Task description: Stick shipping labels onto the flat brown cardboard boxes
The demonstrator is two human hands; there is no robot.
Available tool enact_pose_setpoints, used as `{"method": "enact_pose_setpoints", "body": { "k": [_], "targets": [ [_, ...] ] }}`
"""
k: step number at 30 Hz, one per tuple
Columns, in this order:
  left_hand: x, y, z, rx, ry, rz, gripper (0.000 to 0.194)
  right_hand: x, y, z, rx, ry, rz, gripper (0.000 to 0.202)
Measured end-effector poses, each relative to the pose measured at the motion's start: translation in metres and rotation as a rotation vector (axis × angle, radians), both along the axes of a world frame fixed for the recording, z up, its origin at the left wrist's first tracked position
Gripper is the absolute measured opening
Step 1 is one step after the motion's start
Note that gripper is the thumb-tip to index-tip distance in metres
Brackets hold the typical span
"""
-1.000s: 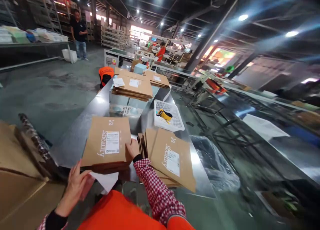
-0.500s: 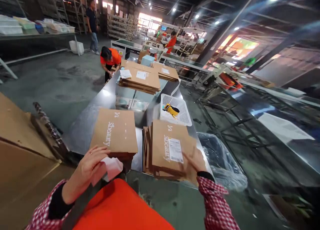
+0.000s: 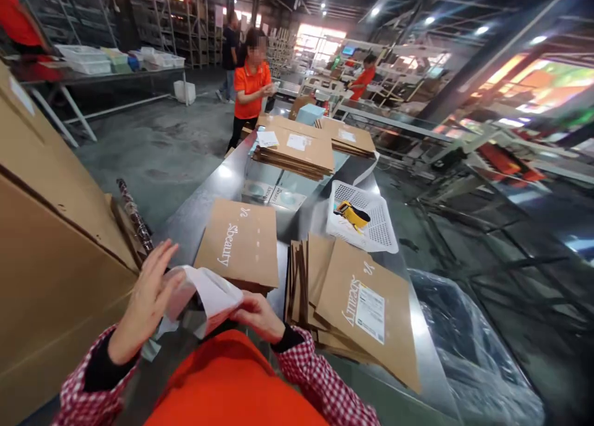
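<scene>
My right hand (image 3: 260,315) pinches the end of a curled white paper label strip (image 3: 216,290) in front of my waist. Beside the strip's other end, my left hand (image 3: 143,302) is raised with its fingers apart; whether its thumb touches the paper, I cannot tell. Just beyond lies a stack of flat cardboard boxes (image 3: 241,243) printed "Sbeauty". To the right, a second cardboard stack (image 3: 299,284) leans unevenly. Its top box (image 3: 394,302) sits skewed and carries a white shipping label (image 3: 370,313).
A white perforated basket (image 3: 385,228) holds a yellow-and-black tape dispenser-like tool (image 3: 353,214). Farther along the metal table (image 3: 199,197), more cardboard (image 3: 297,151) rests on pale blue boxes (image 3: 283,194). Large cartons (image 3: 60,259) stand left; clear plastic (image 3: 468,339) lies right. A co-worker (image 3: 253,86) stands beyond.
My right hand has left the labelled box and moved left to the label strip, which is pulled out longer. My left hand has opened. The top right box is now skewed. The co-worker has straightened up.
</scene>
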State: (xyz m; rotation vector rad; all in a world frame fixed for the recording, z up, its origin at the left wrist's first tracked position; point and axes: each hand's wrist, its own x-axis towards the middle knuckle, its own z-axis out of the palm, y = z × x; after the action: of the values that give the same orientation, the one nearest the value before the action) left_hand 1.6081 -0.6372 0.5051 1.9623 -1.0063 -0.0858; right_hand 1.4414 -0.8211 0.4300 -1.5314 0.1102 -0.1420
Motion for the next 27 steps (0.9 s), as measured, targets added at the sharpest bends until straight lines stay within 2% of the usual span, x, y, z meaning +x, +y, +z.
{"method": "enact_pose_setpoints", "body": {
  "k": [2,4,5,9,12,15,17,21,23,27],
  "targets": [
    [-0.012,0.001,-0.009,0.008,0.003,-0.064,0.056,-0.003,-0.001,0.005,-0.049,-0.018,-0.064,0.035],
    [-0.027,-0.005,-0.019,0.047,0.098,-0.206,0.053,-0.002,0.000,0.011,-0.125,-0.022,-0.101,0.031],
    [-0.035,-0.009,-0.024,0.052,0.163,-0.227,0.049,-0.002,0.002,0.012,-0.160,-0.023,-0.115,0.029],
    [-0.053,-0.029,-0.038,-0.064,0.466,-0.096,0.039,-0.001,0.011,0.009,-0.200,-0.020,-0.149,0.028],
    [-0.057,-0.038,-0.037,-0.128,0.623,-0.100,0.038,-0.004,0.012,0.000,-0.191,0.014,-0.219,0.028],
    [-0.058,-0.043,-0.029,-0.084,0.701,-0.171,0.032,-0.006,0.005,0.000,-0.220,-0.017,-0.321,0.036],
    [-0.059,-0.044,-0.027,-0.052,0.703,-0.215,0.029,-0.007,-0.003,0.007,-0.294,-0.084,-0.333,0.040],
    [-0.061,-0.048,-0.033,-0.036,0.582,-0.210,0.029,-0.006,-0.013,0.023,-0.396,-0.160,-0.287,0.010],
    [-0.061,-0.051,-0.042,-0.052,0.498,-0.141,0.031,-0.005,-0.012,0.021,-0.423,-0.163,-0.333,0.009],
    [-0.060,-0.060,-0.060,-0.059,0.430,-0.028,0.042,-0.002,-0.004,0.006,-0.531,-0.200,-0.437,0.014]
  ]
}}
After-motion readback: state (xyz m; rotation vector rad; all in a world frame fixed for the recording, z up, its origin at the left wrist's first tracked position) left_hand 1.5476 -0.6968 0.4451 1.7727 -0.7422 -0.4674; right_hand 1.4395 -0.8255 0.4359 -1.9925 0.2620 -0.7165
